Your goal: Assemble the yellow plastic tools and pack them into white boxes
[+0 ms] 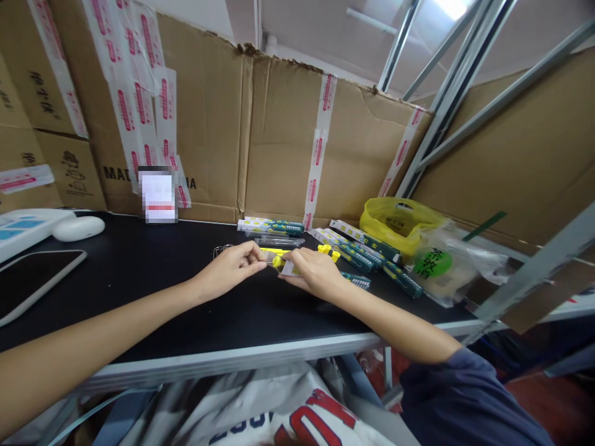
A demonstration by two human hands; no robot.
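Near the middle of the black table, my left hand (pixel 235 267) pinches the left end of a small clear item whose shape is hard to make out. My right hand (pixel 313 271) is closed around a small white box (pixel 289 269), and a yellow piece (pixel 277 261) shows between the two hands. Just behind my right hand lie yellow parts (pixel 329 250). Thin metal wire loops (pixel 221 250) are beside my left hand. Clear tubes (pixel 274 240) lie behind both hands, in front of some green and white boxes (pixel 271 225).
More green and white boxes (pixel 356 251) lie to the right, beside a yellow plastic bag (pixel 400 226) and a clear bag (pixel 439 266). On the left are a tablet (pixel 37 279), a white oval case (pixel 79 228) and a white device (pixel 30 229). Cardboard (pixel 204 124) stands behind.
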